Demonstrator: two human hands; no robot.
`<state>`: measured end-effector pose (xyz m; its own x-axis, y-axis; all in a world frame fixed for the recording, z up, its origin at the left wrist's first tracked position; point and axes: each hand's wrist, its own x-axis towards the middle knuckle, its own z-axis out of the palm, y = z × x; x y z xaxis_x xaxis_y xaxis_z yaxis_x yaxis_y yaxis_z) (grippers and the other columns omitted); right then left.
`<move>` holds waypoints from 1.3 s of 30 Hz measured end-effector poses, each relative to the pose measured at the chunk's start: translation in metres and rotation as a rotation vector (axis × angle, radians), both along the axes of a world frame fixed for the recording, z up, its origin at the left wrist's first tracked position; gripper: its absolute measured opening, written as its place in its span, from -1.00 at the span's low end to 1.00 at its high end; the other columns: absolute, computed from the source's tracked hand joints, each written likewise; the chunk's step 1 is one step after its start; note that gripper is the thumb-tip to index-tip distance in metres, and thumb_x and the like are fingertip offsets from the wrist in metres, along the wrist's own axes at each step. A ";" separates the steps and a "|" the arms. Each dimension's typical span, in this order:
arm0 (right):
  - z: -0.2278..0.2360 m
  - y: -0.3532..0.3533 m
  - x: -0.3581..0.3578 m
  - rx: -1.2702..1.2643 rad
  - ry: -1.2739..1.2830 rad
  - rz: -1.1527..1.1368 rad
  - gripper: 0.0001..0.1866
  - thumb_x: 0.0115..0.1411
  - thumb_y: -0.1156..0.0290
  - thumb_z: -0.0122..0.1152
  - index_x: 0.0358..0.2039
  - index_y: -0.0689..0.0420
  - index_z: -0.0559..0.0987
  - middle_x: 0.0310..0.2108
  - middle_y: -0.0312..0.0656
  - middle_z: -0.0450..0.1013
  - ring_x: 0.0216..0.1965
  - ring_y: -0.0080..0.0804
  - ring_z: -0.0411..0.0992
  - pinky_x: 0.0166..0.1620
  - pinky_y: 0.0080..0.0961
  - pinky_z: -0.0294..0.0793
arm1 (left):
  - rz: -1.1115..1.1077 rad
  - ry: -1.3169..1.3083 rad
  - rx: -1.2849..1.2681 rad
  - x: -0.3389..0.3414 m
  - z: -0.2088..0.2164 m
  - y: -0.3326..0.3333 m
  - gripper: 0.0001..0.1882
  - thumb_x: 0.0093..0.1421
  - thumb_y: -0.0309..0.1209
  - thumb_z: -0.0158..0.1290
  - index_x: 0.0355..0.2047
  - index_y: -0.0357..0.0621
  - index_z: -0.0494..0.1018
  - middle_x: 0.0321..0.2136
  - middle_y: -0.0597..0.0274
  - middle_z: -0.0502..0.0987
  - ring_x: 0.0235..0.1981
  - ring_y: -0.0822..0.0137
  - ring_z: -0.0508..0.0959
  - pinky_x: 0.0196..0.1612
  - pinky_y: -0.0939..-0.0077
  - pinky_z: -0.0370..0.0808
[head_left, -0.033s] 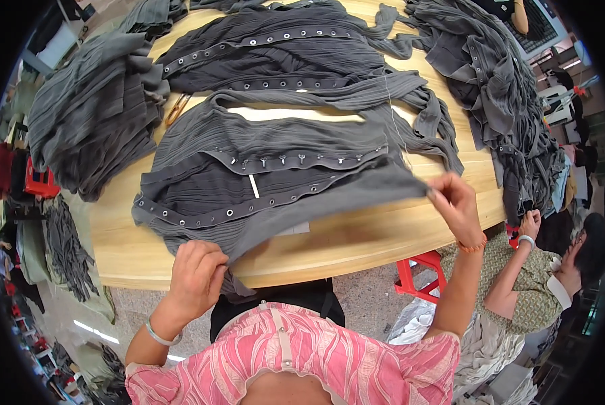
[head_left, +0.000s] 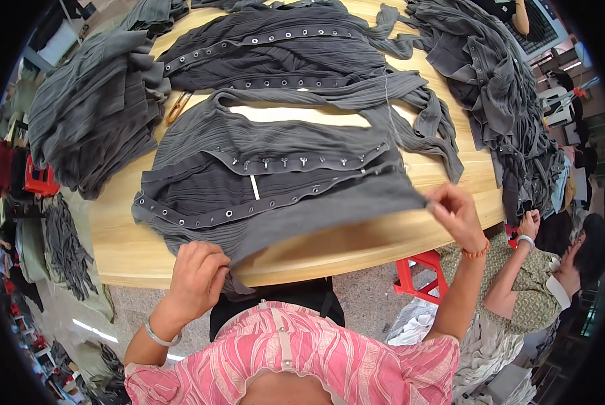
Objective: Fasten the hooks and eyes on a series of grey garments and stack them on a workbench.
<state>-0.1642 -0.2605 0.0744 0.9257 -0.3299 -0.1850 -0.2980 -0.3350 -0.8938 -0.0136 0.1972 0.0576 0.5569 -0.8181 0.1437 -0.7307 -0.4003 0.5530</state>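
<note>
A dark grey ribbed knit garment (head_left: 316,219) lies opened out on the wooden table before me. Metal eyelets line one of its front bands, and small metal hooks or eye-like fasteners line the other. My left hand (head_left: 198,278) is closed on the near edge at the lower left, with a bit of cloth hanging below it. At the right, my right hand (head_left: 456,210) pinches the garment's near corner, so the edge stretches between both hands, slightly lifted. A pale strip (head_left: 254,187) shows inside the opening. Loose thread (head_left: 389,111) trails over the right side.
Another eyelet-banded grey garment (head_left: 275,57) lies beyond. Grey piles flank it, a folded pile (head_left: 96,111) left and a heap (head_left: 485,88) right. Orange-handled thread snips (head_left: 179,106) rest by the left pile. A co-worker (head_left: 525,283) sits at right near a red stool (head_left: 421,275).
My right hand has moved slightly down and right with the corner, and the near panel lies flatter and wider. My left hand stays in place.
</note>
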 end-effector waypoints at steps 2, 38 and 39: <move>-0.002 0.003 -0.020 -0.246 0.316 0.060 -0.91 0.09 0.51 0.34 -0.38 0.19 0.59 -0.43 -0.32 0.50 -0.52 -0.64 0.40 -0.38 -0.63 0.41 | -0.022 0.026 0.047 -0.002 -0.010 0.007 -0.73 -0.02 -0.57 0.21 -0.28 -0.18 0.44 -0.21 0.10 0.46 -0.15 0.05 0.45 -0.09 0.20 0.33; -0.059 0.059 0.048 -0.328 -0.085 0.055 -0.92 0.16 0.52 0.25 -0.32 0.21 0.63 -0.45 -0.13 0.52 -0.40 -0.30 0.48 -0.28 -0.45 0.43 | 0.060 -0.018 0.478 0.105 0.000 0.085 -0.62 0.00 -0.36 0.28 -0.17 -0.10 0.46 -0.30 0.17 0.47 -0.15 0.13 0.43 -0.02 0.24 0.23; -0.060 0.060 0.052 -0.360 -0.117 0.071 -0.92 0.15 0.50 0.27 -0.32 0.19 0.64 -0.44 -0.13 0.53 -0.40 -0.26 0.49 -0.29 -0.43 0.43 | 0.087 0.005 0.456 0.105 0.002 0.089 -0.68 0.00 -0.40 0.27 -0.21 -0.11 0.48 -0.33 0.16 0.47 -0.18 0.12 0.43 -0.03 0.25 0.23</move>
